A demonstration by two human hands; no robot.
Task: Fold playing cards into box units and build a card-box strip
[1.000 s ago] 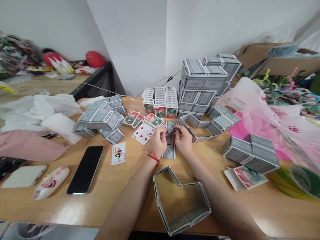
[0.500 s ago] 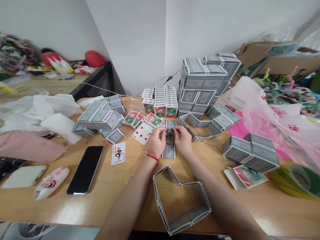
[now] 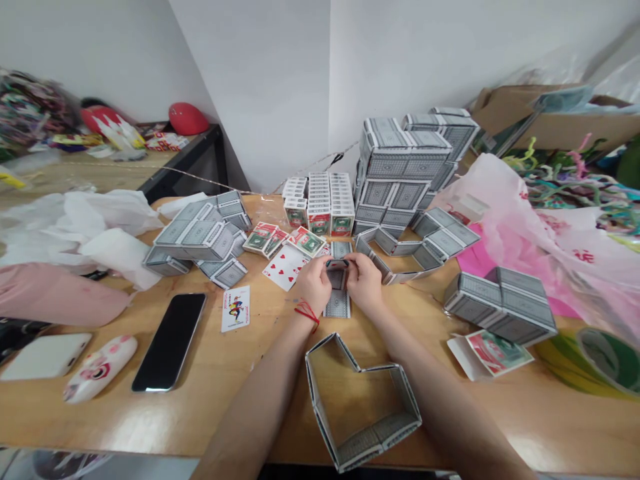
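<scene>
My left hand [image 3: 314, 285] and my right hand [image 3: 364, 283] meet over the middle of the wooden table [image 3: 210, 393], both pinching one folded playing card [image 3: 337, 265] between their fingertips. A red string circles my left wrist. Under the hands lies a face-down card [image 3: 338, 305]. Close to me stands an open heart-shaped frame made of cards [image 3: 361, 399]. A seven of hearts [image 3: 283, 267] lies face up just left of my left hand, and a joker card [image 3: 235, 309] further left.
Stacked card boxes [image 3: 321, 202] and tall card-built blocks [image 3: 406, 167] stand behind the hands, more blocks at left [image 3: 200, 237] and right [image 3: 505, 305]. A black phone [image 3: 170, 341], a white case [image 3: 45, 356], a pink plastic bag [image 3: 540, 233] and white bags [image 3: 80, 220] lie around.
Both hands have drawn closer together on the card, which is now folded down tighter between the fingertips. Nothing else on the table has moved.
</scene>
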